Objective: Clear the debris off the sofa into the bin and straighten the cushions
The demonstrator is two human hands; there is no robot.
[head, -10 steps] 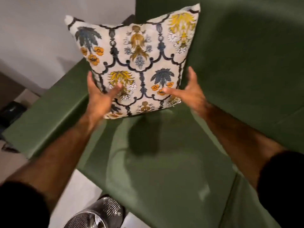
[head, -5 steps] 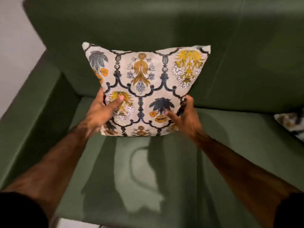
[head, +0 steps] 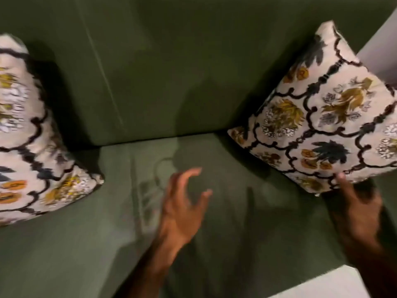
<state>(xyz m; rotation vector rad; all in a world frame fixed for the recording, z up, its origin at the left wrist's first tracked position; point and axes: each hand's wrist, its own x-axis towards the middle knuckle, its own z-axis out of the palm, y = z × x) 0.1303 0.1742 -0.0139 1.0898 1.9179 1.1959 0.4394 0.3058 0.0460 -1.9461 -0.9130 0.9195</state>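
Observation:
A floral patterned cushion (head: pixel 32 147) leans at the left end of the green sofa seat (head: pixel 247 211), untouched. A second matching cushion (head: pixel 322 125) stands tilted on one corner at the right end against the backrest (head: pixel 161 72). My right hand (head: pixel 358 214) holds the lower edge of this right cushion, thumb on its front and fingers tucked under it. My left hand (head: pixel 182 207) hovers open over the middle of the seat, fingers curled and apart, holding nothing. No debris shows on the seat. The picture is motion-blurred.
Pale floor (head: pixel 333 284) shows past the sofa's front edge at the bottom right. A light wall (head: pixel 378 50) appears behind the right cushion's top. The bin is out of view.
Both hands let go of the first cushion, which now rests at the left. The view swung right, and my right hand has taken the second cushion's lower edge.

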